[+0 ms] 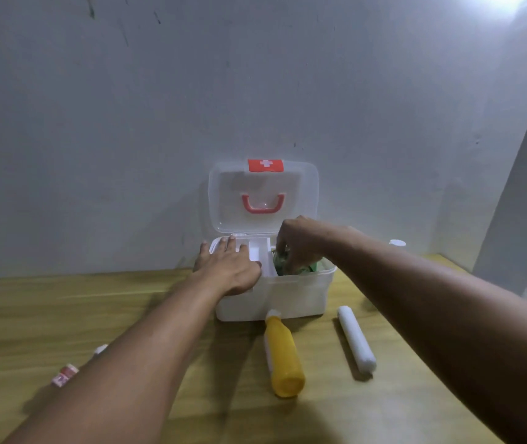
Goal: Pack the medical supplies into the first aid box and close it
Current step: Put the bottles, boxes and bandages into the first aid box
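Observation:
The white first aid box point(287, 298) stands on the wooden table against the wall, its clear lid point(263, 197) with red handle and red latch raised upright. My left hand point(228, 267) lies flat on the box's white inner tray point(260, 248), fingers spread. My right hand point(300, 243) reaches into the box's right side, fingers closed on a green packet point(283, 262) that is partly hidden by the hand. In front of the box lie a yellow bottle point(283, 355) and a white gauze roll point(356, 339).
A small red-and-white item point(63, 375) and a small white item point(100, 349) lie at the left, partly behind my left forearm. A white cap-like object point(397, 242) shows behind my right arm. The wall stands close behind the box.

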The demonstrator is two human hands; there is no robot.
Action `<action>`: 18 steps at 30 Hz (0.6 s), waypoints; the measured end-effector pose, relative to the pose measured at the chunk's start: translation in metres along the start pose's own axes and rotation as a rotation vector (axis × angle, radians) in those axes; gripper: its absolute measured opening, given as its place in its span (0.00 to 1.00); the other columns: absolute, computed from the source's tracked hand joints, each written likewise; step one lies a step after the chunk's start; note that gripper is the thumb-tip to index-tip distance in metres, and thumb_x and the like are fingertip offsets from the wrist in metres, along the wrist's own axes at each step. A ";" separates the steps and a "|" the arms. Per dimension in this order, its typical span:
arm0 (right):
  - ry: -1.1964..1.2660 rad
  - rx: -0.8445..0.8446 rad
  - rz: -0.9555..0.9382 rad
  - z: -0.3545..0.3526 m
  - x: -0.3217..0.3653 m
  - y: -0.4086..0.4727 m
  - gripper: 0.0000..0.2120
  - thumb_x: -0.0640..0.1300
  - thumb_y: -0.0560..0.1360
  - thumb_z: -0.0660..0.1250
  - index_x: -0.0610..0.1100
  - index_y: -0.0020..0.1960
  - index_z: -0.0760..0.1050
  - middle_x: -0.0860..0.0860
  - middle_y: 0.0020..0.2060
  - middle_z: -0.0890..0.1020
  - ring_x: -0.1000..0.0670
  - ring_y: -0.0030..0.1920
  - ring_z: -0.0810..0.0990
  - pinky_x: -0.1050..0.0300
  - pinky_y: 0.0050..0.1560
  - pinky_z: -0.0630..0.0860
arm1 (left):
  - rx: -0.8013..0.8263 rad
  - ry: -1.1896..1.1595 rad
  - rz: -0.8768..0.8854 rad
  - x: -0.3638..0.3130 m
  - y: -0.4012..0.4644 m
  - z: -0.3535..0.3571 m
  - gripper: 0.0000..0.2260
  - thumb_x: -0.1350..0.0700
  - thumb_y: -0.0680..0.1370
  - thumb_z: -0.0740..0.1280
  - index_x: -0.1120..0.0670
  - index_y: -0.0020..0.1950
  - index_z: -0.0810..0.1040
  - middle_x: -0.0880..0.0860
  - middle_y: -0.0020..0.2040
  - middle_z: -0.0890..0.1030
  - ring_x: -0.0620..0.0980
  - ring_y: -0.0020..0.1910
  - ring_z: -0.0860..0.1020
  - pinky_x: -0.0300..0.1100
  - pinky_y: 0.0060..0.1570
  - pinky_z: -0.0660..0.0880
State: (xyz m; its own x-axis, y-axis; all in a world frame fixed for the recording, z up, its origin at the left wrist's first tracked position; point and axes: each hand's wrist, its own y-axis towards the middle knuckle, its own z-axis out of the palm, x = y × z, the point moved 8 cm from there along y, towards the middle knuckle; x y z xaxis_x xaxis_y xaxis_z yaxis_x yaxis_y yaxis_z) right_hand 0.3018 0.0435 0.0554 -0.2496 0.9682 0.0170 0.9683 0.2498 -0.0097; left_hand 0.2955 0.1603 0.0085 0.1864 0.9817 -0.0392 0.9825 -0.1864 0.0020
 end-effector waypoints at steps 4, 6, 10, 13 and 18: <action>0.121 -0.035 0.026 0.018 -0.004 0.013 0.16 0.43 0.69 0.76 0.40 0.56 0.82 0.45 0.50 0.85 0.47 0.47 0.82 0.59 0.45 0.79 | 0.006 0.000 0.005 -0.001 0.001 0.001 0.29 0.43 0.81 0.45 0.52 0.80 0.47 0.54 0.81 0.42 0.52 0.80 0.42 0.58 0.75 0.38; 0.163 -0.066 0.032 0.024 -0.008 0.016 0.15 0.42 0.69 0.76 0.39 0.55 0.82 0.44 0.49 0.85 0.46 0.46 0.83 0.59 0.44 0.79 | 0.006 0.000 0.004 0.000 0.002 0.003 0.29 0.43 0.81 0.45 0.52 0.80 0.47 0.54 0.81 0.42 0.52 0.80 0.42 0.58 0.75 0.38; 0.211 -0.120 0.031 0.019 -0.014 0.009 0.16 0.44 0.67 0.78 0.38 0.52 0.84 0.44 0.48 0.85 0.45 0.46 0.83 0.54 0.48 0.81 | -0.012 0.026 0.000 -0.002 0.001 0.001 0.29 0.43 0.81 0.46 0.51 0.80 0.48 0.55 0.81 0.43 0.55 0.80 0.41 0.60 0.75 0.38; 0.269 -0.314 0.042 -0.013 -0.030 -0.009 0.14 0.43 0.66 0.78 0.38 0.49 0.83 0.45 0.46 0.85 0.45 0.46 0.83 0.50 0.50 0.81 | -0.038 0.055 0.001 -0.004 -0.002 -0.004 0.28 0.43 0.81 0.45 0.51 0.80 0.46 0.56 0.81 0.42 0.57 0.79 0.39 0.64 0.73 0.35; 0.114 -0.491 0.310 -0.056 -0.106 -0.057 0.05 0.39 0.66 0.68 0.40 0.39 0.83 0.44 0.37 0.85 0.42 0.38 0.83 0.50 0.39 0.82 | -0.140 0.090 0.106 -0.017 0.001 -0.023 0.28 0.43 0.81 0.45 0.51 0.80 0.50 0.55 0.81 0.46 0.55 0.80 0.42 0.65 0.74 0.41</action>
State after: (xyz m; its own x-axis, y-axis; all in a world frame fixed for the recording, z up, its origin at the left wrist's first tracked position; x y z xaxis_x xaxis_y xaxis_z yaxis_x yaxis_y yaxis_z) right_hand 0.2735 -0.0748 0.1102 0.0230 0.9806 0.1946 0.8955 -0.1067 0.4321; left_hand 0.2935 0.1438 0.0319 0.2822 0.9576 0.0578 0.9473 -0.2877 0.1409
